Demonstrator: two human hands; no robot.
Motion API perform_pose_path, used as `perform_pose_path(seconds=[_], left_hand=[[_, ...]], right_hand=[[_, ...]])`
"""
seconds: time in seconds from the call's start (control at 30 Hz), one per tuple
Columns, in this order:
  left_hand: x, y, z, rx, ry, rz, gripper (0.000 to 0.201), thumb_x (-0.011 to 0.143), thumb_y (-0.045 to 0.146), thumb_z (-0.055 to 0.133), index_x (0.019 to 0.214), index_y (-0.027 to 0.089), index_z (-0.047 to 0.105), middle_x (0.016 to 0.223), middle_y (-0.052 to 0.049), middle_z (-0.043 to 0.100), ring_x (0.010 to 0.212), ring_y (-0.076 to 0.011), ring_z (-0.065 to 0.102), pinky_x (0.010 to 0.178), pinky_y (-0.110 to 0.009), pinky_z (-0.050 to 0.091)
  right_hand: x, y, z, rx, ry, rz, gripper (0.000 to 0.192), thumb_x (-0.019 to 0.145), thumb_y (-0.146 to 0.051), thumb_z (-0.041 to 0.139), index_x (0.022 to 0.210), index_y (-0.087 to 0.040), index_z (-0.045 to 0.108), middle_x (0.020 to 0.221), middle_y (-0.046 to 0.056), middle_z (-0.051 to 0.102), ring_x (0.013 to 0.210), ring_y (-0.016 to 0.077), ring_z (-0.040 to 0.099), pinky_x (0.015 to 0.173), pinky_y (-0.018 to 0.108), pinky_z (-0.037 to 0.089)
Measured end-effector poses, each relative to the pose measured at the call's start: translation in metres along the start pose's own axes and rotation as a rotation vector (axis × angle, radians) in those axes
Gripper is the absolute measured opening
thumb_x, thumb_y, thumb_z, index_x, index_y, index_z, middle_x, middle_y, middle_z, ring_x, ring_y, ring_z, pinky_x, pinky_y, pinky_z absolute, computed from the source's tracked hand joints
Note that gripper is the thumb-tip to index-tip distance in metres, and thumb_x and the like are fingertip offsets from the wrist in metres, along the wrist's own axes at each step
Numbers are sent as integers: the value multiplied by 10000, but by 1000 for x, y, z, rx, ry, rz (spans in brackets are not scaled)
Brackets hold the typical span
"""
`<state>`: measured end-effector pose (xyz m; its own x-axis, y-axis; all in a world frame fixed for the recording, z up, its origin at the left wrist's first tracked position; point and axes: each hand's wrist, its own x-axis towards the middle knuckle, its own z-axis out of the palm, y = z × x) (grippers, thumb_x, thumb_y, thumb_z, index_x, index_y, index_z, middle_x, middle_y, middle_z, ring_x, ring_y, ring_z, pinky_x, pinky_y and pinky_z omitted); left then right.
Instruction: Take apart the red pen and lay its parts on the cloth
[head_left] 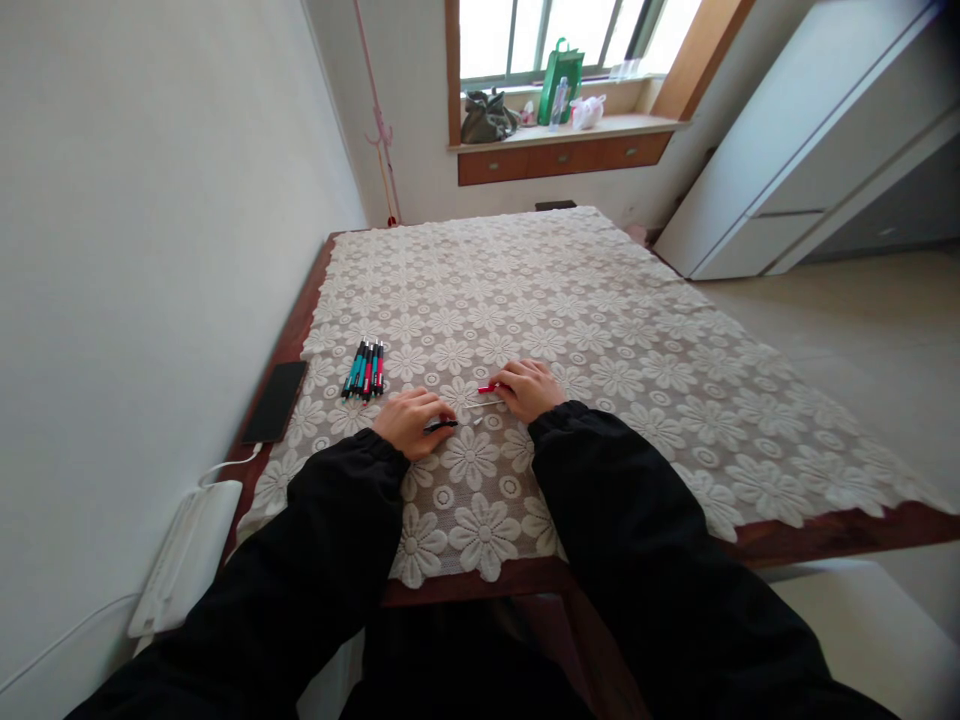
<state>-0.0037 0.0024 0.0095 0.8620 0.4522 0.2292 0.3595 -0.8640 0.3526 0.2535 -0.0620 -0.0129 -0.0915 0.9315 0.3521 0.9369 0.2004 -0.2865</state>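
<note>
Near the table's (825, 530) front edge, pen parts are held in both hands.
A black barrel (441, 425) is pinched in the curled left hand (409, 420); a red piece (487, 388), perhaps a cap, is gripped by the right hand (529, 388). Small parts are best kept low over the cloth.

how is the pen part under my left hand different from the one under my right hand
The left hand has a black pen piece; the right hand has a red piece. The black piece shows more length; the red one only peeks out. Both lie flat on the lace cloth.
</note>
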Motion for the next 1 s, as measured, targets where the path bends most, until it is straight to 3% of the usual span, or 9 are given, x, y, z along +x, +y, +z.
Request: perform_pose_path(seconds=[0.1, 0.27, 1.0], left_hand=[[0, 1, 0, 12, -6, 0, 153, 855, 355, 631, 942, 243, 689, 937, -35, 695, 898, -202, 604, 848, -339, 460], [0, 3, -2, 31, -8, -15, 151, 842, 366, 640, 905, 242, 700, 902, -36, 684, 882, -212, 590, 820, -347, 454], [-1, 0, 1, 76, 19, 33, 171, 826, 381, 652, 902, 242, 716, 881, -30, 673, 847, -194, 594, 784, -328, 469]], right_hand=[[-1, -5, -6, 69, -3, -86, 144, 906, -274, 581, 982, -237, 697, 1010, 62, 646, 984, 233, 532, 916, 392, 344], [-2, -21, -14, 163, -163, -319, 134, 828, -316, 673, 934, -242, 707, 985, 53, 625, 969, 223, 530, 863, 365, 368], [-3, -27, -7, 146, -180, -354, 72, 841, -278, 667, 888, -225, 676, 967, 59, 611, 956, 228, 507, 835, 361, 359]])
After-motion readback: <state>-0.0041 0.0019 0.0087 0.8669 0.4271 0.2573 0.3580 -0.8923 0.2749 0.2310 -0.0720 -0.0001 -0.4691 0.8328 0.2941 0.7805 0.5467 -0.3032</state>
